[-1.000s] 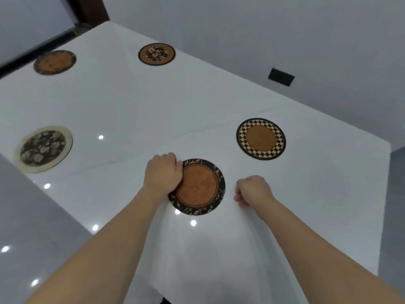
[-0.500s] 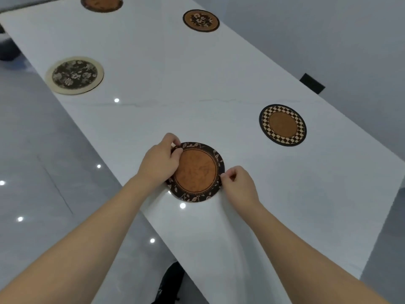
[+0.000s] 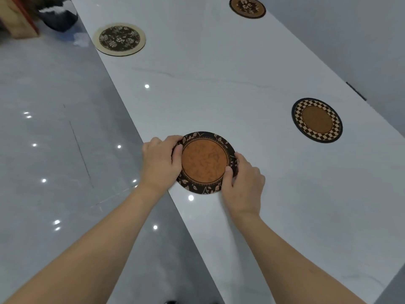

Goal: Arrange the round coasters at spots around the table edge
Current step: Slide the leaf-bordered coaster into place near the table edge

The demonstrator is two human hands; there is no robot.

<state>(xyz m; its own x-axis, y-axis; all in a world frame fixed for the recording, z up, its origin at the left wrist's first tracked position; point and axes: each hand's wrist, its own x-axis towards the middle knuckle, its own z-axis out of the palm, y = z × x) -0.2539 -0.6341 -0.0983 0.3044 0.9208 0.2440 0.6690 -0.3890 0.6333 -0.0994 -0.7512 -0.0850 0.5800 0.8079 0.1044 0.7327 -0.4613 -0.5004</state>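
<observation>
Leaf-bordered coaster [image 3: 205, 161], round, brown centre with dark leaf-patterned rim, flat on the white table [image 3: 219, 84] at its near-left edge, rim just reaching the table's left edge. Left hand [image 3: 161, 161] on the coaster's left side, fingers curled over the far-left rim and thumb pressed on the rim, grasping it. Right hand [image 3: 244, 183] on the coaster's near-right side, thumb on the rim near the brown centre, fingers wrapped around the outer edge, likewise grasping it. Both forearms bare, entering from the near side.

Checkered coaster [image 3: 317, 120], brown centre with black-and-cream chequered rim, flat near the table's right edge, well apart from the held coaster. Cream-rimmed floral coaster [image 3: 119, 39], dark floral centre, flat at the far left edge. Brown floral coaster [image 3: 247, 7], dark rim, at the far right, partly cut off by the upper frame border.

Glossy grey floor [image 3: 54, 128] to the left of the table, dotted with light reflections.
</observation>
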